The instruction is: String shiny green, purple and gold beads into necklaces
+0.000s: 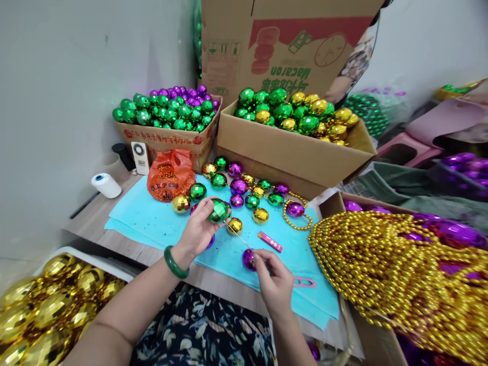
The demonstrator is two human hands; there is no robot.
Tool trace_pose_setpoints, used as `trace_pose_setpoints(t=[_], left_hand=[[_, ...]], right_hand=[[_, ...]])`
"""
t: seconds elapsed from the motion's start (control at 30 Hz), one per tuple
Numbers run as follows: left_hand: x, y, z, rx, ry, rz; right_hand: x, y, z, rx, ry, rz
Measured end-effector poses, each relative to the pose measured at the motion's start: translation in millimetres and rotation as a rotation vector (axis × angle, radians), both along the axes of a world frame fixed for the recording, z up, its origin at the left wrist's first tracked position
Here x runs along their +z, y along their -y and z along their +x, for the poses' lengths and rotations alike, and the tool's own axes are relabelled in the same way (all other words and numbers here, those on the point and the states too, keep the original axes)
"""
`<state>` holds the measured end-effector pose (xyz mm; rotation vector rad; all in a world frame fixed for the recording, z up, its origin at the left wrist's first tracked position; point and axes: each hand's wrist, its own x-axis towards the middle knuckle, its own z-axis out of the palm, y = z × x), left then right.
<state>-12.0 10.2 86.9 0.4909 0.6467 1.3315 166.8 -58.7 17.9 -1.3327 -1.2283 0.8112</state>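
Observation:
My left hand (pixel 196 231), with a green bangle at the wrist, is closed around a shiny green faceted ball (pixel 219 210) above the blue cloth. A thin straight needle (pixel 238 235) runs from that ball's lower end to my right hand (pixel 272 277), whose thumb and forefinger pinch it. Just beside the right fingertips is a purple ball (pixel 249 259); whether they touch it I cannot tell. A gold ball (pixel 235 225) lies behind the needle. Strung purple, green and gold balls curve across the cloth to a loop of small gold beads (pixel 297 226).
On the blue cloth (pixel 141 223) lie a pink lighter-like stick (pixel 270 242), a pink-handled tool (pixel 305 282) and a red bag (pixel 171 175). Boxes of balls (pixel 290 152) stand behind. Gold bead strands (pixel 381 264) heap at right; a thread spool (pixel 106 185) is left. Another person's arm (pixel 339 86) shows behind.

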Motion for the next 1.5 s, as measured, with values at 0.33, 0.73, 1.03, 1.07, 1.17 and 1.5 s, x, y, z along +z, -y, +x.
trace_pose_setpoints(t=[0.33,0.73,1.03,1.07,1.17,1.5], left_hand=[[20.8,15,14,0.003,-0.112,0.385],[22.6,41,7,-0.170,-0.066,0.532],[25.6,40,1,-0.217,0.125,0.442],[25.1,40,0,-0.209,0.117,0.444],[23.1,40,-1,-0.191,0.103,0.451],[24.4,37,-2,-0.179,0.125,0.481]], right_hand=[[0,-9,-4,0.115,-0.281,-0.097],[-8,-5,-17,0.243,-0.628,-0.267],[-5,-2,-23,0.298,-0.680,-0.334],[-4,-2,-24,0.293,-0.683,-0.335],[-5,-1,-27,0.294,-0.682,-0.340],[-10,-1,-26,0.315,-0.657,-0.343]])
